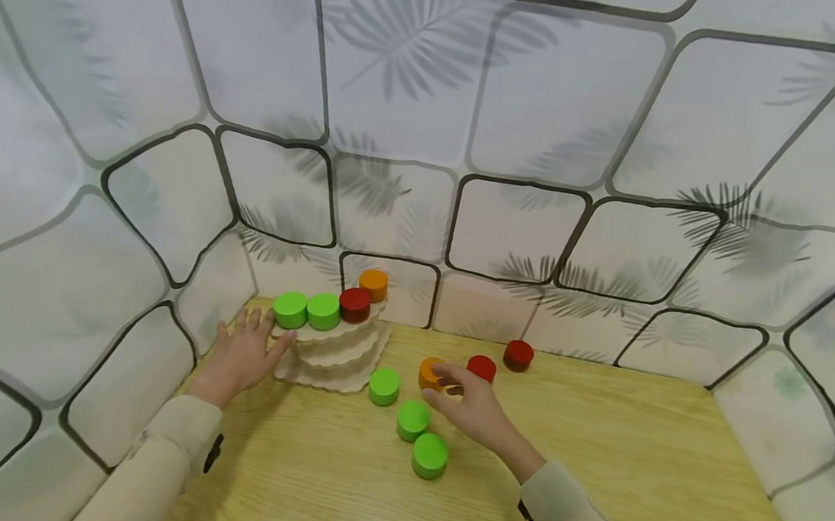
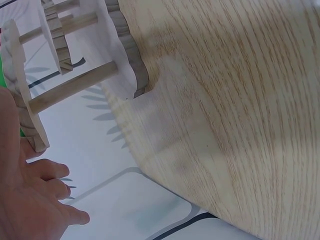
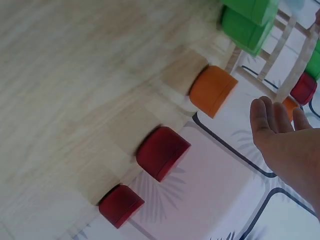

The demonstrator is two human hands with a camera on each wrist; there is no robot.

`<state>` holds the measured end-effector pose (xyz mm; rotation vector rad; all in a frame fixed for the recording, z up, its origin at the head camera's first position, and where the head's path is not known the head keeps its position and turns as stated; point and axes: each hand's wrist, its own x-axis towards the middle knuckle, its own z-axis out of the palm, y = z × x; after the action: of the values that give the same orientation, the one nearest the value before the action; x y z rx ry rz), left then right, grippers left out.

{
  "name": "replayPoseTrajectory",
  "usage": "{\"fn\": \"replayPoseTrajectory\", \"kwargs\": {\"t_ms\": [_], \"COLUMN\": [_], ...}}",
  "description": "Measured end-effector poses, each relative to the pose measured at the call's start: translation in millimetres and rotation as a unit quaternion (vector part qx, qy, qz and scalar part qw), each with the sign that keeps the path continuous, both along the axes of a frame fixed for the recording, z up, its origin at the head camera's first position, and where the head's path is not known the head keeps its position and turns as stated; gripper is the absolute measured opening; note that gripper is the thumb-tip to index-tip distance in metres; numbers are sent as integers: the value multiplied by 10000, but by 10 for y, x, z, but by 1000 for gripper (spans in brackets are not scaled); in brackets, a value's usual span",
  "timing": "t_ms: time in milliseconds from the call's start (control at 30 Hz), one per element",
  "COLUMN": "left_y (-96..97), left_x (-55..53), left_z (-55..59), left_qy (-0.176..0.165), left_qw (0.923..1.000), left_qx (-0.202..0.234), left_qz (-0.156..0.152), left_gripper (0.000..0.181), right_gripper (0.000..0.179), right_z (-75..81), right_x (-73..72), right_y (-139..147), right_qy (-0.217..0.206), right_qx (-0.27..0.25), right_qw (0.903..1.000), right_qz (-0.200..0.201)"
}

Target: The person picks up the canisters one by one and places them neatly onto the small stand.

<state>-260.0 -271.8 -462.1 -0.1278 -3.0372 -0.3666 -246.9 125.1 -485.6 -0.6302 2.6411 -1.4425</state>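
One table (image 1: 592, 479) bears one stand (image 1: 340, 354) with three tiers, far left. On the stand sit four cylinders: two green cylinders (image 1: 291, 309), one red cylinder (image 1: 354, 305) and one orange cylinder (image 1: 373, 286). Right of it stand six more: three green, two red, one orange. Ten cylinders altogether. Two hands show: one left hand (image 1: 243, 351), one right hand (image 1: 478, 408).

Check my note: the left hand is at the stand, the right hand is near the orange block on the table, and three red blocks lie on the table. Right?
Not quite: the head view shows two red blocks on the table, not three. The left hand is at the stand and the right hand near the table's orange block, as you say.
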Motion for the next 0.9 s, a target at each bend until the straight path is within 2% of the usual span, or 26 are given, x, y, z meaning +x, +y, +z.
{"fn": "replayPoseTrajectory", "kwargs": {"t_ms": [233,400,900], "left_y": [0,6,-2], "left_x": [8,-12,10], "left_z": [10,0,-3], "left_qy": [7,-33,-51], "left_qw": [10000,10000,10000], "left_qx": [11,46,66], "left_qz": [-8,-39,7], "left_gripper": [82,84,84], "right_gripper": [51,51,56], "right_z": [-150,-199,-346], "right_x": [251,376,531], "right_y": [89,126,293], "right_qy": [-235,-389,-599], "right_qx": [181,342,551], "right_qw": [9988,9969,9927], "right_qz": [387,597,893]}}
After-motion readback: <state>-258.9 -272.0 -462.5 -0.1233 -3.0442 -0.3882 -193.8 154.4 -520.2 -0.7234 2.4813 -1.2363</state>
